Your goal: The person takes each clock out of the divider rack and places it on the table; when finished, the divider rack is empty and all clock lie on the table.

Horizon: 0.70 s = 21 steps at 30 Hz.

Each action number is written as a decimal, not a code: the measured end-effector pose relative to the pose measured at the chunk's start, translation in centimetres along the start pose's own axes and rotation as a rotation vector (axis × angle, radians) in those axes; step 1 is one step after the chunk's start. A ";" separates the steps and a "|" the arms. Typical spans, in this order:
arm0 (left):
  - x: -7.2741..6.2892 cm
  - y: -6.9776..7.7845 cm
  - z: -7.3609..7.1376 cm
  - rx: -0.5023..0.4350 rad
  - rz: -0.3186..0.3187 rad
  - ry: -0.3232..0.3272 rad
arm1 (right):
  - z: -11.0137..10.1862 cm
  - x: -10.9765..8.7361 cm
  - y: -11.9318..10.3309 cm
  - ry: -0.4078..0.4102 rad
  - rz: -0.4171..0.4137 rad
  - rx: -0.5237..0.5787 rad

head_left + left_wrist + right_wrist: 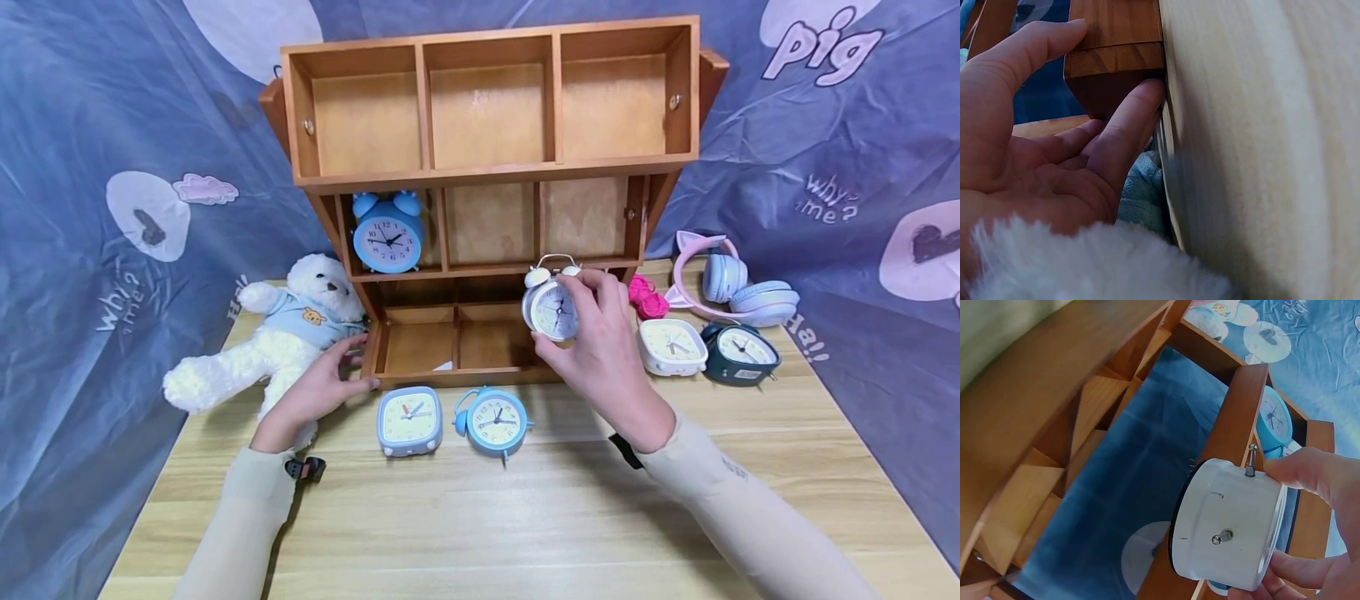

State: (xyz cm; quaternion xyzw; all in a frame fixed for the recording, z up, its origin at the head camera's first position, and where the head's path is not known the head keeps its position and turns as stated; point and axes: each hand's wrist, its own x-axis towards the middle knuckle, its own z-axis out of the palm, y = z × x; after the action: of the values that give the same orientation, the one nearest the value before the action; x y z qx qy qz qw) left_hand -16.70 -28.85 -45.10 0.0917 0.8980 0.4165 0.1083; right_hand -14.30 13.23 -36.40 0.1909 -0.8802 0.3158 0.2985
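Observation:
My right hand grips a white twin-bell alarm clock by its side, thumb and fingers round the rim. The clock is upright before the right part of the wooden shelf; its white body and small metal feet show in the right wrist view. At the shelf's lower left corner, my left hand holds the wood between thumb and fingers. A blue twin-bell clock stands in the middle tier's left compartment. On the table lie a lavender square clock and a small blue bell clock.
Left of the shelf lies a white teddy bear in a blue shirt. At the right are a white square clock, a dark green clock, cat-ear headphones and a pink item. A patterned blue cloth hangs behind.

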 end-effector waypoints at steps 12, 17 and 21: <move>0.0 -0.2 0.1 0.005 -0.002 0.000 | -0.2 -2.4 1.1 -0.038 -0.002 -0.015; -0.1 -0.1 0.1 0.003 0.001 0.002 | -0.3 -3.3 1.4 -0.074 0.038 -0.013; -0.1 0.0 0.0 0.001 -0.001 0.001 | -0.2 -4.1 1.5 -0.134 0.102 -0.009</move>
State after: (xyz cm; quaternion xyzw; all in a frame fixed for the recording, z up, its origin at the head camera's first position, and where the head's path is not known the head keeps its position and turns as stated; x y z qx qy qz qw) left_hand -16.57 -28.88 -45.14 0.0911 0.8983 0.4160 0.1079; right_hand -11.87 15.08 -39.58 0.1654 -0.9082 0.3132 0.2231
